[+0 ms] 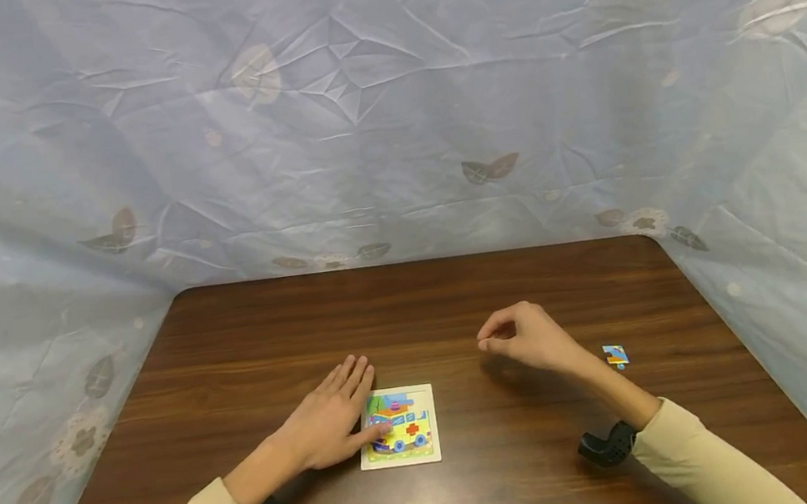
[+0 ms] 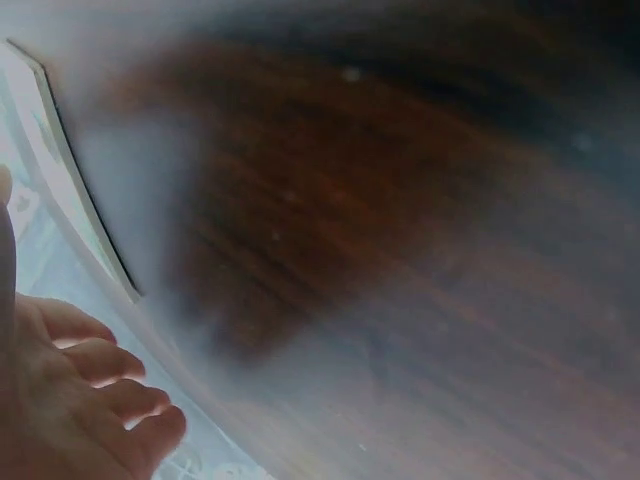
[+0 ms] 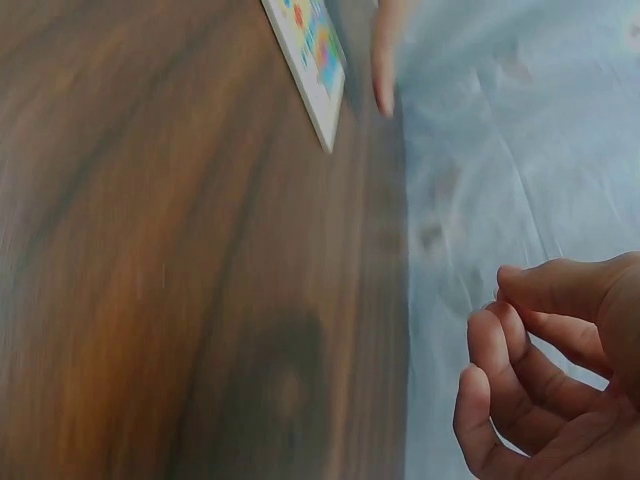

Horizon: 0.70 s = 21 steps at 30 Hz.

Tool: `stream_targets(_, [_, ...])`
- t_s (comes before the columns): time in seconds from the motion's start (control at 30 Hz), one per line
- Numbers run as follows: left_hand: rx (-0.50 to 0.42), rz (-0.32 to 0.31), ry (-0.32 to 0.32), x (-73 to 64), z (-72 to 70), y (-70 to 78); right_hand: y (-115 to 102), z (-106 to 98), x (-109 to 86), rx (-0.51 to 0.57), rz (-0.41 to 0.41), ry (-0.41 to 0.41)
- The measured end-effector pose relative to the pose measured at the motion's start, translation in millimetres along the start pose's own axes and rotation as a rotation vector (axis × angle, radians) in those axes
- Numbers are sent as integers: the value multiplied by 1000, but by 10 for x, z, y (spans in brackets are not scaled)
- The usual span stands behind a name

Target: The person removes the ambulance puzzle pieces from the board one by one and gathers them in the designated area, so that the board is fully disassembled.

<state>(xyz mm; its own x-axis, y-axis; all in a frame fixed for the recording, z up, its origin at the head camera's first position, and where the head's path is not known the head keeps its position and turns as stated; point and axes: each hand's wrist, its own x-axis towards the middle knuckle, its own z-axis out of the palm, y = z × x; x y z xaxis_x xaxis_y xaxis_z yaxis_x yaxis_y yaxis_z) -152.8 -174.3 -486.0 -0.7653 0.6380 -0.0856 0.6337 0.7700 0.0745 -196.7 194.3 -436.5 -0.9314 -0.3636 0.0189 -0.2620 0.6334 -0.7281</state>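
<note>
My left hand (image 1: 329, 421) lies flat along the left side of a small square jigsaw puzzle (image 1: 400, 446). Its thumb rests across the puzzle picture, a yellow ambulance with a red cross, and covers part of it. A pale patch shows in the picture's upper right corner. Above the table, right of the puzzle, hangs my right hand (image 1: 531, 340). In the right wrist view its fingers are curled and the thumb tip meets the index finger; I see no object between them. A loose puzzle piece (image 1: 616, 355), blue and orange, lies on the table beyond the right forearm.
A black curved device (image 1: 607, 445) sits at the right wrist, by the sleeve cuff. The dark wooden table (image 1: 247, 330) runs back to a pale patterned curtain (image 1: 390, 144), which hangs behind it and on both sides.
</note>
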Motion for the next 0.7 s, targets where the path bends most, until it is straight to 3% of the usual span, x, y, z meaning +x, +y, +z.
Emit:
stream_targets(0.33, [-90, -51, -62, 77, 66, 2, -285, 614, 174, -4, -106, -123])
stream_targets(0.7, [-82, -29, -109, 119, 119, 26, -460, 1096, 222, -41, -174, -190])
